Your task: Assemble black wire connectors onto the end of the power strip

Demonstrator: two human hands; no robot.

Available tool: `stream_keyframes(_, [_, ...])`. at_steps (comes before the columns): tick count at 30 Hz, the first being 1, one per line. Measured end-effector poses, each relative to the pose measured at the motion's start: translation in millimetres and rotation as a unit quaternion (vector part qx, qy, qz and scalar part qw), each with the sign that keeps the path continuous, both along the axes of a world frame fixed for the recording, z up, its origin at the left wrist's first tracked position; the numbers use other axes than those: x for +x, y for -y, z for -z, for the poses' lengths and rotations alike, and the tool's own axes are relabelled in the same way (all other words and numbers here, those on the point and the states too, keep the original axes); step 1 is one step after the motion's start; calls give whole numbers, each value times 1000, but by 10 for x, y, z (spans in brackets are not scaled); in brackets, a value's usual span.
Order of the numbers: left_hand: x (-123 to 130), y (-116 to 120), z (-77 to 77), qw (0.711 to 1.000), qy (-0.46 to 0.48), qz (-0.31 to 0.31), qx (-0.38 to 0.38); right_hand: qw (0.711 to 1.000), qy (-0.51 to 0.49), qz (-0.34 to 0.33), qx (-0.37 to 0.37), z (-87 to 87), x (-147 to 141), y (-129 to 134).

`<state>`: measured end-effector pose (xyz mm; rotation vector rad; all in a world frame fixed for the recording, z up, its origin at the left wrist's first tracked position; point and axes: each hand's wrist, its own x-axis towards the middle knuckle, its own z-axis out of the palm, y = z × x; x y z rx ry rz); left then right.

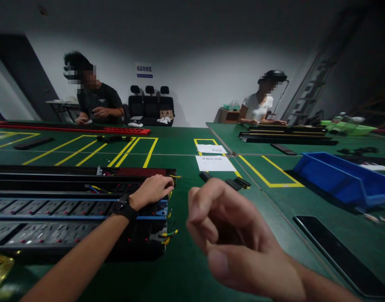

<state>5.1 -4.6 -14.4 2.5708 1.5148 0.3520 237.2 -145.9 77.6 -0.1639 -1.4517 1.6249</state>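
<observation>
My left hand (154, 187), with a black watch on the wrist, rests palm down over the right end of the long black strips (142, 178). Its fingers bend over that end, and their tips are hidden. Nearer to me lie strips with rows of grey socket modules (63, 207) and blue edges; yellow and green wires (169, 235) stick out at their right ends. Raised close to the camera, right of the strips, is my right hand (230, 235). Its fingers are curled toward the thumb; what they hold, if anything, cannot be made out.
A blue bin (340, 178) and a black phone (340, 256) lie at the right. White papers (215, 163) and small black parts (238, 183) are beyond my right hand. Two people work across the green table (179, 147), near a red rail (129, 131) and black-and-gold strips (286, 136).
</observation>
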Motion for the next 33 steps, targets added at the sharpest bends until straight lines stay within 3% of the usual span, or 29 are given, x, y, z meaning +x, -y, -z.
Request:
stream_keyframes(4, [-5, -48, 2, 998, -62, -9, 0, 988, 88, -126, 9, 444, -131, -218])
stream_keyframes(6, [-13, -89, 28, 997, -79, -7, 8, 976, 172, -133, 18, 707, -88, -295])
stream_keyframes(10, [-15, -127, 60, 995, -99, -8, 14, 951, 303, -58, 29, 1157, 118, -402])
stream_keyframes(14, [-2, -109, 42, 997, -80, -15, 5, 950, 309, 25, -38, 1450, 333, -504])
stream_keyframes(21, [-27, -177, 121, 1000, 14, 12, -16, 948, 309, 33, -72, 1550, 414, -543])
stream_keyframes(33, [-60, -188, 142, 998, 51, 37, -29, 948, 307, 27, -72, 1588, 436, -540])
